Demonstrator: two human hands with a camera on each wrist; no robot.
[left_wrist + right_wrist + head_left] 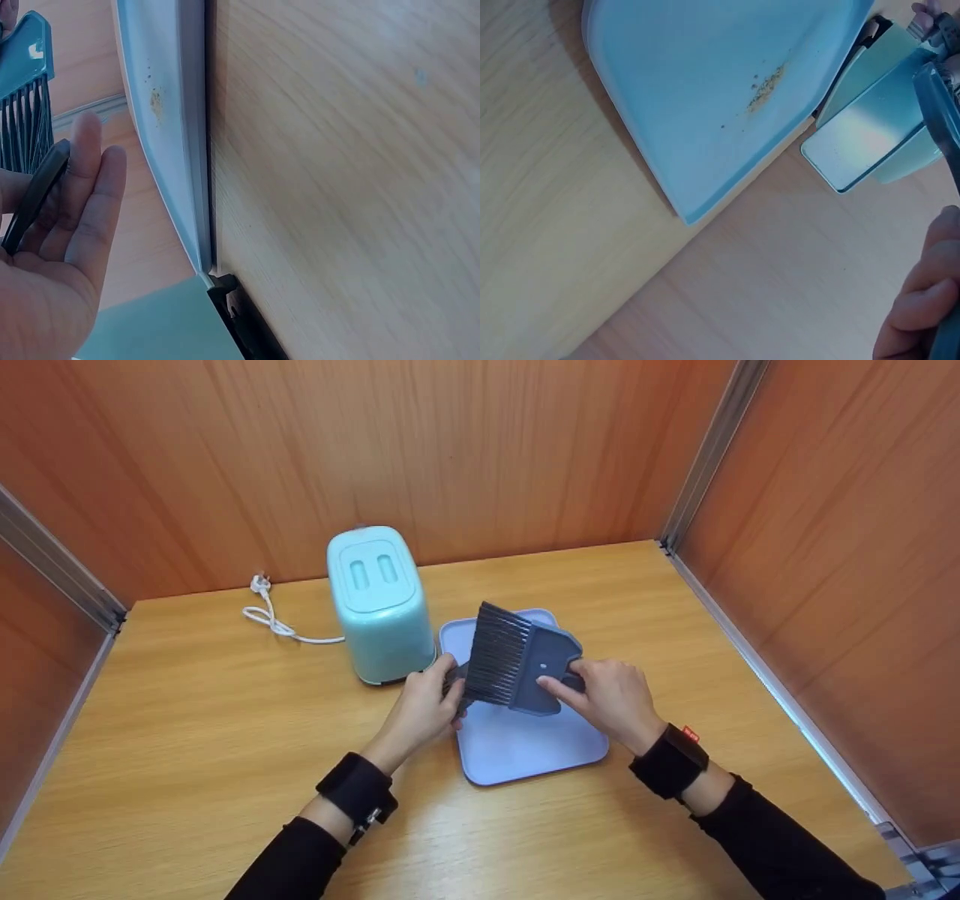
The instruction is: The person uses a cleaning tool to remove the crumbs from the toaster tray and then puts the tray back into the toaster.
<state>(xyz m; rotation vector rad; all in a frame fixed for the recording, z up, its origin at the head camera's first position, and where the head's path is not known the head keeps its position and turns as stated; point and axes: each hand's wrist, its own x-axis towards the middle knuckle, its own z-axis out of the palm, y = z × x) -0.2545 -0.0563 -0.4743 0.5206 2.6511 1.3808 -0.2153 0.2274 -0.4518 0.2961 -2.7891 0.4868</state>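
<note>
A dark grey hand brush (544, 667) is held over the tray, with its long black bristles (496, 656) pointing left. My right hand (615, 697) grips its short handle, thumb on the near face. My left hand (427, 697) holds a dark handle-like piece (37, 195) at the bristle side; the brush hides the rest, so its kind is unclear. Below both hands lies a pale lilac tray (525, 750). In the right wrist view, a small heap of brown crumbs (766, 88) is scattered on it.
A mint-green toaster (382, 615) with its lid on stands left of the tray, close to its edge. The toaster's white cord and plug (262, 600) lie farther left on the wooden table (225, 750). Wood-grain panels (480, 450) enclose the back and sides.
</note>
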